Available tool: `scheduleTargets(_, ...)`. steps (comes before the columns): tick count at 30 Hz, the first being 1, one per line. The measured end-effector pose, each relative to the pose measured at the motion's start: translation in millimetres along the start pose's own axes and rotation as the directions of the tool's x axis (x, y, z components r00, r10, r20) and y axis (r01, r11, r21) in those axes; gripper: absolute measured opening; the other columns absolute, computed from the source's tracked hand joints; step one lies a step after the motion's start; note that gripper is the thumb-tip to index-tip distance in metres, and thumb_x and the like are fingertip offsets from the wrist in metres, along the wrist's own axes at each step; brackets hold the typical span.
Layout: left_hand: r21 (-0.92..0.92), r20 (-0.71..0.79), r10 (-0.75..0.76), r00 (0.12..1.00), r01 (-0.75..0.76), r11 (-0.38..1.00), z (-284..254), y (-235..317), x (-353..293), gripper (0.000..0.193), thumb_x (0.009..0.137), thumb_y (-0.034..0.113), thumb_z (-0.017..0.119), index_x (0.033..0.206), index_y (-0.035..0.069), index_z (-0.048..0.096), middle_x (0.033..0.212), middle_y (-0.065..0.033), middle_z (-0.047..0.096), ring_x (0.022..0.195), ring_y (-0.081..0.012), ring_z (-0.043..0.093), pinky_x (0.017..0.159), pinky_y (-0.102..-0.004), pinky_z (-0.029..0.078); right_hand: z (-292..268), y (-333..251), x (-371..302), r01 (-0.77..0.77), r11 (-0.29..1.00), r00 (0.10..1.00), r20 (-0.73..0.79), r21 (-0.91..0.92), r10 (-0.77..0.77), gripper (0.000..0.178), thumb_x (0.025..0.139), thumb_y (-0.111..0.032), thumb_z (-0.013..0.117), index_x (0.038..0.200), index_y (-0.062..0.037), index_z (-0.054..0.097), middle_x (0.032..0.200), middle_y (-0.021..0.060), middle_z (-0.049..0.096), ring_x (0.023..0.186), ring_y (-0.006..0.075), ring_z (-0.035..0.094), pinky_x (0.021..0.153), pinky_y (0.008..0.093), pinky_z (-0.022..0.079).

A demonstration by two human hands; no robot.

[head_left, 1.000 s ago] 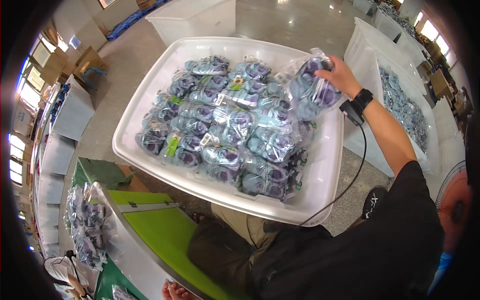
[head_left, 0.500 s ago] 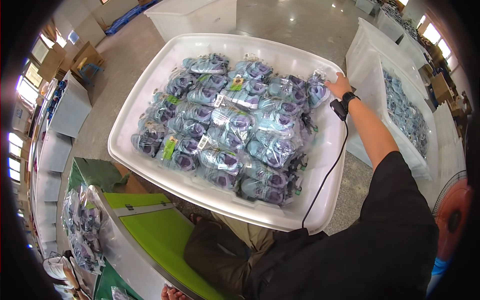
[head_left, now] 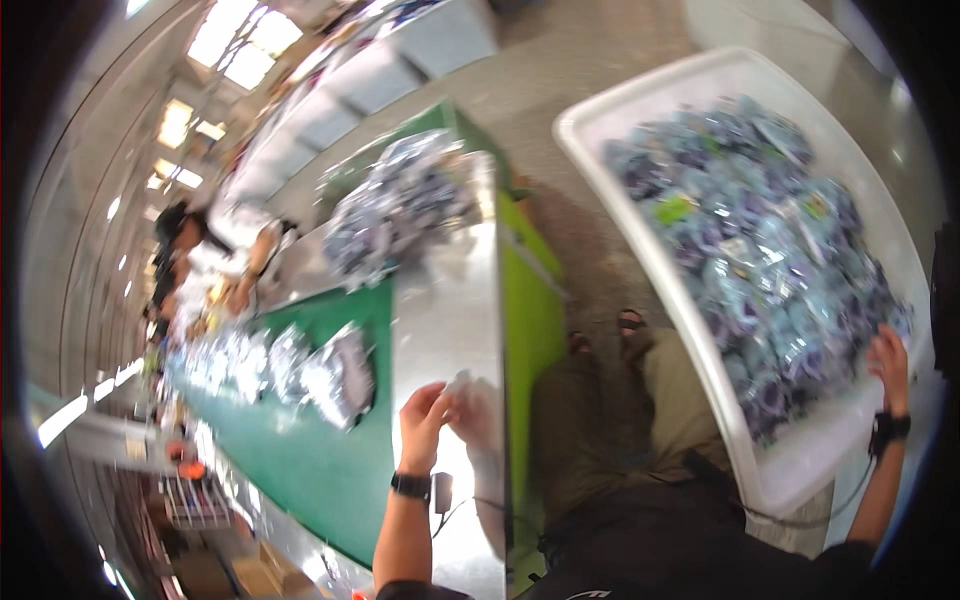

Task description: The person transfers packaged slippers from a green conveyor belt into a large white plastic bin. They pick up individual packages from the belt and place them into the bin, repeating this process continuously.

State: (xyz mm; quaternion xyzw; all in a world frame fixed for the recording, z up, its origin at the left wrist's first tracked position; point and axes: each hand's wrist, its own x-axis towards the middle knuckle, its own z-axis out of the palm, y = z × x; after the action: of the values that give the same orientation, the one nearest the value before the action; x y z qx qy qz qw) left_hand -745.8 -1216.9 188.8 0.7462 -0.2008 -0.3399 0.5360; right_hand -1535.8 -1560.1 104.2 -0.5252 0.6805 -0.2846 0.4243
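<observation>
My left hand hovers over the shiny metal edge of a green belt table. Its fingers are loosely bent and apart, with no thing plainly between them. My right hand is at the right side of a big white tub, fingers apart, beside the bagged shoes. These are light blue and purple, packed in clear plastic and heaped in rows. Motion blur hides whether the right fingertips touch the nearest bag. More bagged shoes lie piled at the table's far end.
Silvery plastic bags sit in a row on the green belt. At the left, people in white work along the table. White bins stand in a line at the back. A cable runs past my lap to my right wrist.
My view has swung left, so the tub now lies to the right and the belt table fills the left. My left hand has come up over the metal edge. My right hand remains by the tub.
</observation>
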Motion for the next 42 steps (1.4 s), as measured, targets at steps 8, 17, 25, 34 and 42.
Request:
scheduleTargets(8,0.785,-0.449,0.641,0.622,-0.067,0.615,-175.5,-33.4,67.1,0.061,0.084,0.024,0.078,0.133,-0.005,0.057,0.128,-0.0233,0.06,0.123,-0.0385,0.054,0.109,-0.0456,0.039,106.6,-127.4,-45.9,0.296,0.955,0.937,0.191,0.014,-0.293,0.05,0.098,-0.019,0.062,0.146,-0.0077,0.05,0.116,0.002,0.057,0.093,0.0093,0.058,0.077,0.0218,0.047)
scheduleTargets(17,0.264,-0.662,0.135,0.737,0.06,0.963,-221.9,-60.2,74.1,0.07,0.08,0.035,0.088,0.121,-0.013,0.058,0.12,-0.0189,0.067,0.104,-0.0237,0.064,0.09,-0.037,0.051,205.9,-241.3,-100.0,0.466,0.885,0.796,0.441,-0.009,-0.414,0.055,0.092,-0.007,0.065,0.145,-0.0063,0.05,0.119,0.0055,0.058,0.099,0.0125,0.059,0.091,0.0283,0.049)
scheduleTargets(25,0.34,-0.513,0.512,0.689,-0.385,0.858,-114.9,-55.5,-29.8,0.042,0.074,0.002,0.085,0.103,0.002,0.056,0.115,-0.0098,0.058,0.108,-0.0237,0.06,0.092,-0.0375,0.051,270.7,-291.0,-155.6,0.58,0.802,0.577,0.625,0.138,-0.526,0.048,0.09,-0.006,0.066,0.136,0.0016,0.055,0.107,0.0084,0.069,0.095,0.0132,0.066,0.091,0.0292,0.052)
scheduleTargets(34,0.401,-0.488,0.322,0.811,-0.119,0.908,-112.0,-60.4,-79.4,0.055,0.088,0.02,0.077,0.134,0.001,0.055,0.136,-0.0187,0.053,0.123,-0.0305,0.054,0.103,-0.0425,0.044,323.8,-323.5,-191.2,0.726,0.639,0.27,0.749,0.255,-0.605,0.051,0.087,-0.008,0.072,0.136,-0.0025,0.058,0.11,0.0124,0.069,0.098,0.0203,0.068,0.089,0.0336,0.054)
scheduleTargets(42,0.013,-0.269,0.18,0.946,-0.183,0.983,-74.2,-31.2,-45.1,0.094,0.094,0.025,0.076,0.16,-0.001,0.014,0.148,-0.0221,0.042,0.135,-0.0259,0.043,0.112,-0.038,0.038,334.6,-315.0,-213.9,0.678,0.639,0.189,0.753,0.364,-0.63,0.05,0.088,-0.013,0.074,0.134,-0.0043,0.058,0.108,0.0106,0.069,0.097,0.0223,0.068,0.087,0.0351,0.055)
